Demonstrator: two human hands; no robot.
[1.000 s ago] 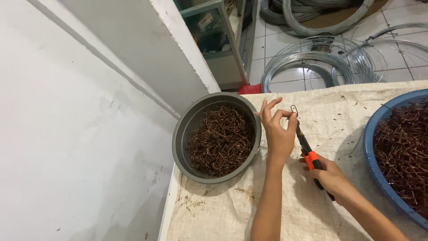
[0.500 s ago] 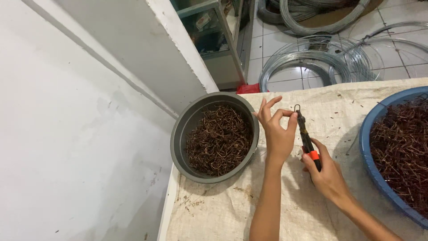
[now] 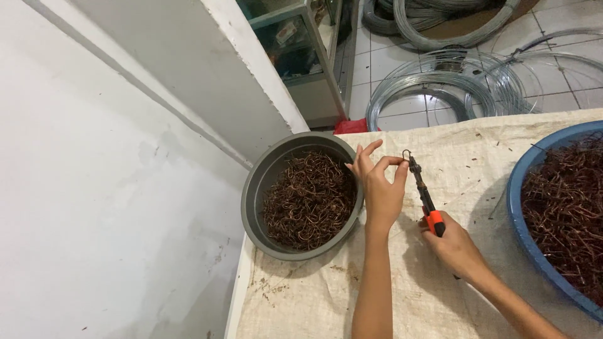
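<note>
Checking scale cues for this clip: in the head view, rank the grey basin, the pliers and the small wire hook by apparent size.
1. Grey basin, by far the largest.
2. Pliers, in the right hand.
3. Small wire hook, at the left hand fingertips.

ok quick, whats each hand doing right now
Left hand: thumb and forefinger pinched on a small wire hook, other fingers spread.
Right hand: closed around the orange-handled pliers, whose tip meets the hook.

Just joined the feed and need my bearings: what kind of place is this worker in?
Most likely a small wire-working shop. Coils of bare wire lie on the tiled floor, a grey basin and a blue basin hold bent rusty wire pieces, and the right hand works pliers at a cloth-covered table.
</note>
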